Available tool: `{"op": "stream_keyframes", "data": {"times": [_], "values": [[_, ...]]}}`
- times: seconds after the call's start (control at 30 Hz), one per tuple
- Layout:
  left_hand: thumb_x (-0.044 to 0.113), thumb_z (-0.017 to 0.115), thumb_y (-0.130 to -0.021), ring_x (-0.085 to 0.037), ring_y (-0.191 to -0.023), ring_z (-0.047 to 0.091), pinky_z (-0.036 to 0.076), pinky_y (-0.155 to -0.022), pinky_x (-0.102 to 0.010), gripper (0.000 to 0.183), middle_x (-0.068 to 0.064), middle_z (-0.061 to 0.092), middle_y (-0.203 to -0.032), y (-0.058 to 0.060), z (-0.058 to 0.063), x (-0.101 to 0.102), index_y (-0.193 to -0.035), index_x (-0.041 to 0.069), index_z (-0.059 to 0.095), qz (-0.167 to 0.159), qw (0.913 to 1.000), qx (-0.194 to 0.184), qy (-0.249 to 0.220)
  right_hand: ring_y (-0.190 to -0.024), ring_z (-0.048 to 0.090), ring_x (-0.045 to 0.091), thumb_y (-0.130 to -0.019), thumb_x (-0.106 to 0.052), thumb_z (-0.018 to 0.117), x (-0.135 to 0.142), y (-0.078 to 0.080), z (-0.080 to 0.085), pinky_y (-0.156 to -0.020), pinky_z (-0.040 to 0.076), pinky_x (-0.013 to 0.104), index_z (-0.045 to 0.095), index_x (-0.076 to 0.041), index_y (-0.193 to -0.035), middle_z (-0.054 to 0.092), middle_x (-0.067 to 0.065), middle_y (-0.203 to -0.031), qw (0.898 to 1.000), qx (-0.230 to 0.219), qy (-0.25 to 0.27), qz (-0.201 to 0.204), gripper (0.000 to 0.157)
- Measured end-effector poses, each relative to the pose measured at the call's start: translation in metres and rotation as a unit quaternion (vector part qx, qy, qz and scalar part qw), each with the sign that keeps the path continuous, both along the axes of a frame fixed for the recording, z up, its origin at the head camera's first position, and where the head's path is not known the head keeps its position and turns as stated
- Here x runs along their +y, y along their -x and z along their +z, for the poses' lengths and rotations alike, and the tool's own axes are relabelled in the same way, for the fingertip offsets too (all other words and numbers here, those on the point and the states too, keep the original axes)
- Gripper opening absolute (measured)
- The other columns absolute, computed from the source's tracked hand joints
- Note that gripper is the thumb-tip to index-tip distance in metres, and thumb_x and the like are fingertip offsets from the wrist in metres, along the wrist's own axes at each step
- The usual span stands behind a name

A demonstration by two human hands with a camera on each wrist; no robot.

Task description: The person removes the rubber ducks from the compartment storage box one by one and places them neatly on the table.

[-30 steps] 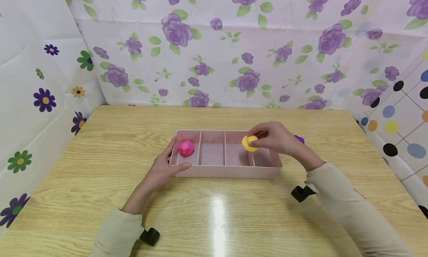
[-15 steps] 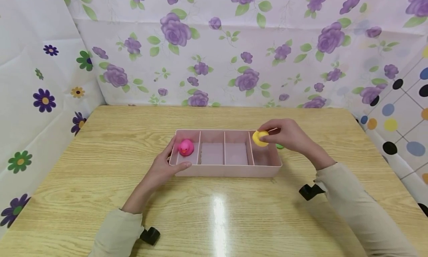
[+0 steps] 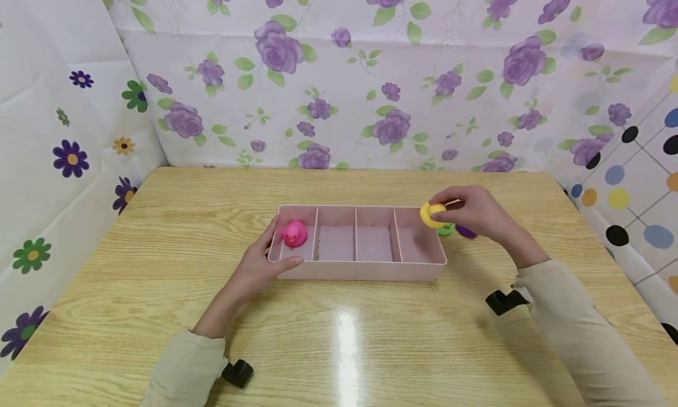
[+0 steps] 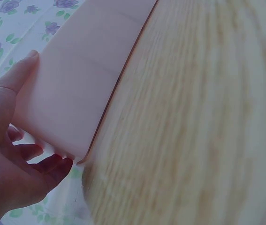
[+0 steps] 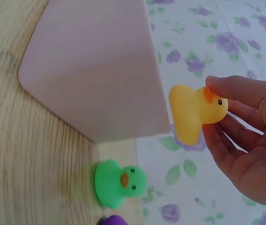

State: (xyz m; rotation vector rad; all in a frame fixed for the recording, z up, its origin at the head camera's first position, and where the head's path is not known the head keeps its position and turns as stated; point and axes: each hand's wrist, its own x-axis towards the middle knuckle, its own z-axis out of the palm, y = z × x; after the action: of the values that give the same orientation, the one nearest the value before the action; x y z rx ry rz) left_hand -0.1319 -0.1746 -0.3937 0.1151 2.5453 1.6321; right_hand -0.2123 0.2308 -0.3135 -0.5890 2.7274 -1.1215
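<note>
A pink box (image 3: 365, 271) with divided compartments stands on the table, and a pink rubber duck (image 3: 295, 234) sits in its leftmost compartment. My left hand (image 3: 258, 261) grips the box's left end, thumb along the front wall and fingers at the end wall. Between thumb and fingertips my right hand (image 3: 475, 210) pinches a yellow rubber duck (image 5: 189, 110) by its head. In the right wrist view this duck is raised close beside the box's rim, base toward it. The other compartments hold nothing.
A green rubber duck (image 5: 121, 183) stands on the table just beyond the box's right end. Next to it is a purple thing (image 3: 466, 232), partly hidden behind my right hand. A flowered cloth (image 3: 328, 77) hangs behind the wooden table (image 3: 296, 342).
My right hand has carried the yellow duck rightward, from above the third divider to the box's right end, uncovering the green duck. My left hand has stayed put.
</note>
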Motion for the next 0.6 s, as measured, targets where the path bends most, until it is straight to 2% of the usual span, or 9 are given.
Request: {"op": "stream_keyframes", "data": {"times": [0.1,0.23,0.6], "values": [[0.034,0.079,-0.081,-0.038,-0.142,0.017,0.024,-0.109,-0.056,0.103,-0.015,0.014,-0.159,0.000,0.000,0.000,-0.157,0.021,0.009,-0.001,1.0000,0.000,0.001,-0.099,0.065,0.033,-0.088,-0.022,0.073,0.006,0.001,0.000,-0.075,0.056,0.032,0.067,0.001,-0.117,0.064,0.020,-0.117,1.000,-0.008,0.002,-0.008,0.037],[0.034,0.078,-0.082,-0.038,-0.142,0.018,0.025,-0.109,-0.057,0.103,-0.014,0.015,-0.159,-0.001,0.000,0.000,-0.157,0.021,0.010,0.000,1.0000,0.002,0.003,-0.100,0.064,0.033,-0.088,-0.022,0.072,0.013,0.003,0.000,-0.075,0.055,0.027,0.067,0.002,-0.117,0.063,0.021,-0.118,1.000,-0.009,-0.001,-0.020,0.037],[0.035,0.079,-0.081,-0.038,-0.141,0.022,0.028,-0.107,-0.056,0.103,-0.010,0.016,-0.159,0.001,-0.003,-0.001,-0.157,0.023,0.010,0.000,1.0000,0.005,0.004,-0.105,0.061,0.033,-0.090,-0.030,0.070,0.037,0.006,-0.001,-0.080,0.052,0.027,0.066,0.001,-0.118,0.062,0.020,-0.118,0.998,0.002,-0.035,-0.045,0.042]]}}
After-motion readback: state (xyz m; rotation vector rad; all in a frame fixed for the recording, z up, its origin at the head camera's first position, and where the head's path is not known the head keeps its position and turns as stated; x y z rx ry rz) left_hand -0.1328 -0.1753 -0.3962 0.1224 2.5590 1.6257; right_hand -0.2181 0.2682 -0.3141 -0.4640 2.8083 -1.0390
